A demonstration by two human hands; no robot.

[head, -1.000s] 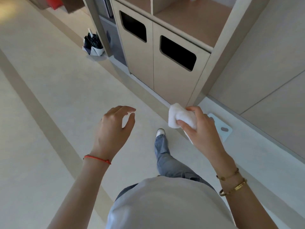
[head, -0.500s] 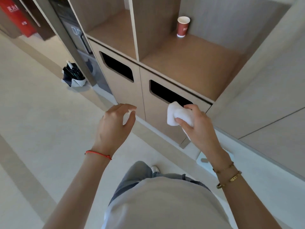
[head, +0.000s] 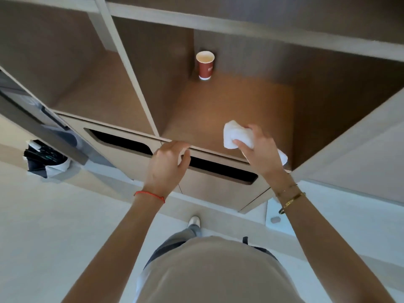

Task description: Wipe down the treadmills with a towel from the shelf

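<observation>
**Holding the towel at the shelf unit, no treadmill in view**

Standing at the shelf [head: 229, 106] with the towel [head: 235, 135] bunched in my right hand [head: 259, 153]: thumb and fingers are curled round the white cloth, one wad sticking out up-left of the fingers and a tail showing past the far side of the palm. The towel is off the shelf board, held above its front part, just over the slotted door [head: 218, 169] below.

My left hand [head: 167, 162] holds nothing; its fingers are loosely curled and apart, hovering near the shelf's front edge, just beside the slot. I cannot tell whether the fingertips touch the edge.

A red paper cup [head: 205, 65] stands upright at the back of the same compartment, well apart from both hands.

Judgement on step: the towel is in hand and no treadmill is visible, so this is either the pick-up stage or the close of the task, with the towel headed for the slot or the shelf. I cannot say which from here.

Next move calls for: if wiping is not yet done, turning away from the unit, keeping the grip firm so the tail does not drag, and shaking the cloth open with the free left hand before reaching a treadmill.
</observation>
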